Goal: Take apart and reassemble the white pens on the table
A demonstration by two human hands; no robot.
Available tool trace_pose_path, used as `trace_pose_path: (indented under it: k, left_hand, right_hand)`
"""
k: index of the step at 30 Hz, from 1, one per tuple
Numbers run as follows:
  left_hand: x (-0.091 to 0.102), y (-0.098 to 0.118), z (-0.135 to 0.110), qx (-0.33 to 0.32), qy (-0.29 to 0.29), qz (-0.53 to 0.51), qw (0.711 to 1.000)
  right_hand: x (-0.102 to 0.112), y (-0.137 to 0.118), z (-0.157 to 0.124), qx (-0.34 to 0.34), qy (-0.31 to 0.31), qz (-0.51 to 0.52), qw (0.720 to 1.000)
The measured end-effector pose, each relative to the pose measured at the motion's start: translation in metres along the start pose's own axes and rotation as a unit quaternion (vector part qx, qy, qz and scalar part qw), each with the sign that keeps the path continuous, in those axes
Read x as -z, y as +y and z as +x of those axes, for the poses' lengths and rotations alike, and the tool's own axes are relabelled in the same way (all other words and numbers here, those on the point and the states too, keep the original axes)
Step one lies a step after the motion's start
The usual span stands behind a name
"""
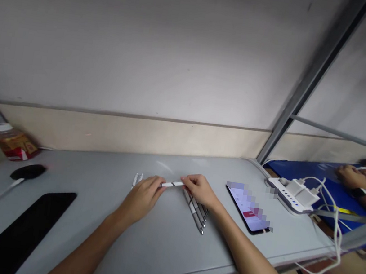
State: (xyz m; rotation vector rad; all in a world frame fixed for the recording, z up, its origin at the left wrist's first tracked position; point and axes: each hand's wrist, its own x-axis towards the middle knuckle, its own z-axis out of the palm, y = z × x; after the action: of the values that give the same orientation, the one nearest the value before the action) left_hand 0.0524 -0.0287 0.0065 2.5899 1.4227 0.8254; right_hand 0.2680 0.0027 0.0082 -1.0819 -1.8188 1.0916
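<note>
A slim white pen (pixel 172 184) with a dark band is held level between my two hands, a little above the grey desk. My left hand (pixel 141 194) pinches its left end, while the fingertips of my right hand (pixel 200 190) grip the right end. Several grey-and-white pens (pixel 196 216) lie side by side on the desk, partly hidden under my right hand, their silver tips pointing toward me. Just behind my left hand are small white pieces (pixel 137 178), partly covered and too small to make out.
Right of my arm lies a lit phone (pixel 247 209), then a white power strip (pixel 290 195) with chargers and loose cables. At left are a bottle (pixel 15 143), a black round object (pixel 28 172) on a cable and a black slab (pixel 25 228). Another person's hands (pixel 354 177) work at a blue desk.
</note>
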Motion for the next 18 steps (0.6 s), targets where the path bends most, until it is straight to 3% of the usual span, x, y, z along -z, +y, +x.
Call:
trace_pose_path:
  k: [8,13,18]
  left_hand:
    - [0.0006,-0.0037,0.0018,-0.037,0.028,0.062,0.997]
    - [0.0057,-0.0037,0.0020,-0.053,-0.002,0.129,0.990]
    - [0.0034,-0.0075,0.0002,-0.038,0.007,0.106,0.994]
  right_hand:
    - [0.0016,0.0013,-0.0003,-0.106,-0.099,0.145,0.979]
    - [0.0015,-0.0029,-0.0022,-0.100,-0.091,0.168,0.977]
    - [0.0020,-0.0044,-0.0033,-0.048,-0.116,0.091,0.988]
